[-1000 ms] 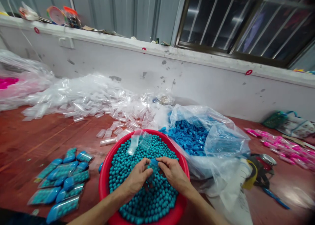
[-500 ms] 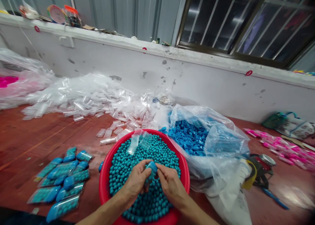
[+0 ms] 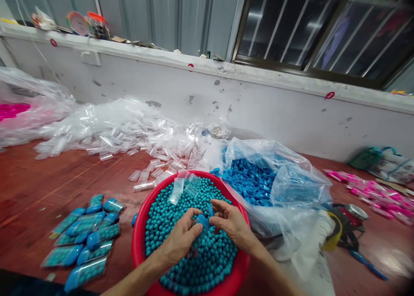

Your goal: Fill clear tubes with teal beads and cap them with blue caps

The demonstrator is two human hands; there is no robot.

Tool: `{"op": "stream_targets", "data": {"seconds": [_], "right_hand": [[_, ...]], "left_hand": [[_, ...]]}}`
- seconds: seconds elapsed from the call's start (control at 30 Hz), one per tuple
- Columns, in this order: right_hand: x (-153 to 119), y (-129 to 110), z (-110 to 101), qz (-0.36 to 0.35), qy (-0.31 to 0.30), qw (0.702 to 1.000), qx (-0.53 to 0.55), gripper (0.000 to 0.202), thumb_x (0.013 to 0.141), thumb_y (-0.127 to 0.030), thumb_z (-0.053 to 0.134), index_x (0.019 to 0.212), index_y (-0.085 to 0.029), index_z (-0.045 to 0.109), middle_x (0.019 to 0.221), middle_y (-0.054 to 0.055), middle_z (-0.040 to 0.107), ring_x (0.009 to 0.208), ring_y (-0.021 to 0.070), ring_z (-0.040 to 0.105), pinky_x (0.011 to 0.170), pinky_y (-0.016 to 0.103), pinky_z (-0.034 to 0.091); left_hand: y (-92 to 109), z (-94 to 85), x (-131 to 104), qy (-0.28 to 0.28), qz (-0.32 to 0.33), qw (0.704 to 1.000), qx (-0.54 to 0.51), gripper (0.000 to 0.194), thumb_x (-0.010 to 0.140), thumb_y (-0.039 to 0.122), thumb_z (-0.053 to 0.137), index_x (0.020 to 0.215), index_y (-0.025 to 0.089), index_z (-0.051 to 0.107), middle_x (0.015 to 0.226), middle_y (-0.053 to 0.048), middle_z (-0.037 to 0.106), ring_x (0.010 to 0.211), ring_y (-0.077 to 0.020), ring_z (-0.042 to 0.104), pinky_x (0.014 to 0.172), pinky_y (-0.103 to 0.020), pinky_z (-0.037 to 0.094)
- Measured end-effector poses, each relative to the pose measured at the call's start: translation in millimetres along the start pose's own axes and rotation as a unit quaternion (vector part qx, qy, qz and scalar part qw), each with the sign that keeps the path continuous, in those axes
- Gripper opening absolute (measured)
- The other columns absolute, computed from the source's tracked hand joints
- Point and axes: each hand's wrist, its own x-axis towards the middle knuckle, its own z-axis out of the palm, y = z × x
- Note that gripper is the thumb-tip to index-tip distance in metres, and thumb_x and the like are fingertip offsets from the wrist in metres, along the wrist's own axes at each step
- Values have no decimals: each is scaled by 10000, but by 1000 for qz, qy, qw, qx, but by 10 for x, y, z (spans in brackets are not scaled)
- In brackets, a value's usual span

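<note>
Over the red basin (image 3: 138, 227), my left hand (image 3: 181, 235) is closed around a small clear container with a blue cap (image 3: 203, 221), its cap facing right. My right hand (image 3: 231, 222) is just beside the cap, thumb and fingers parted. A small blue piece (image 3: 211, 211) shows between those fingertips; whether it belongs to the cap is unclear. Teal beads (image 3: 161, 227) fill the basin below both hands. Clear empty sleeves (image 3: 177, 190) lie on the beads at the far side.
Bead-filled, blue-capped containers (image 3: 87, 240) lie at the left. Behind the basin spreads a heap of clear sleeves (image 3: 129, 127). An open plastic bag (image 3: 291, 184) of blue caps (image 3: 249, 179) stands at right, with pink pieces (image 3: 375, 192) and a blue-handled tool (image 3: 368, 265) beyond.
My right hand has moved slightly up and right from the cap, and its fingers have parted. My left hand keeps its hold on the container. The view has shifted slightly.
</note>
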Motion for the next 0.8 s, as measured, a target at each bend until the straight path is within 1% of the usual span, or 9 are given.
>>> {"op": "stream_targets", "data": {"seconds": [0.1,0.17,0.23,0.3,0.33,0.47,0.63,0.73,0.8], "right_hand": [[-94,-46,111,-57,-28,991,-120,473,763,-272,503,1222,-170,453,1084,75,563,932,210,552,775,331,473],[-161,-69,188,-82,-51,972,-212,644,709,-293,580,1298,-166,353,1240,101,460,1112,251,445,906,371,391],[-197,-63,269,-75,-52,958,-272,857,622,-292,652,1350,-147,223,1328,140,342,1181,287,368,934,406,357],[-204,-35,352,-64,-18,952,-299,892,600,-287,651,1350,-125,195,1310,174,338,1157,305,393,904,427,378],[-202,-18,391,-67,6,950,-304,849,609,-282,633,1334,-117,223,1272,181,375,1118,302,432,881,427,394],[-210,41,495,-102,57,938,-326,697,615,-277,594,1238,-100,336,1102,175,487,965,289,524,812,430,431],[-243,109,533,-113,71,923,-360,674,622,-286,582,1223,-86,353,1115,204,481,1015,325,505,825,455,422],[-211,136,573,-113,36,925,-362,786,620,-281,600,1311,-113,263,1214,208,432,980,328,537,782,437,456],[-152,175,569,-100,5,928,-360,815,634,-265,599,1348,-181,216,1293,178,377,899,309,587,721,402,489]], "left_hand": [[-3,62,12,59,6,998,-1,358,784,391,432,1082,201,377,624,59,490,346,-49,381,327,-167,311],[20,80,24,90,22,996,-11,402,779,375,449,1136,205,377,672,38,524,442,-78,452,430,-194,393],[56,84,32,101,51,993,-20,408,758,342,497,1130,192,422,777,3,570,653,-121,535,642,-230,445],[85,89,33,89,69,993,-34,364,746,316,520,1079,176,476,883,-19,587,835,-154,531,798,-249,405],[92,96,31,83,67,993,-41,342,747,312,517,1058,174,489,889,-18,591,859,-160,526,810,-251,396],[62,157,37,115,35,992,-40,286,742,331,510,986,182,516,714,16,577,741,-156,537,690,-242,414],[-8,215,100,159,26,986,31,226,720,324,506,895,184,536,663,16,562,672,-161,532,632,-249,422],[-11,90,79,165,62,982,70,223,710,352,514,863,193,546,805,-20,611,813,-202,552,764,-286,431],[16,-112,16,174,77,978,86,268,669,393,556,862,208,553,907,-36,620,930,-235,535,856,-307,407]]}}
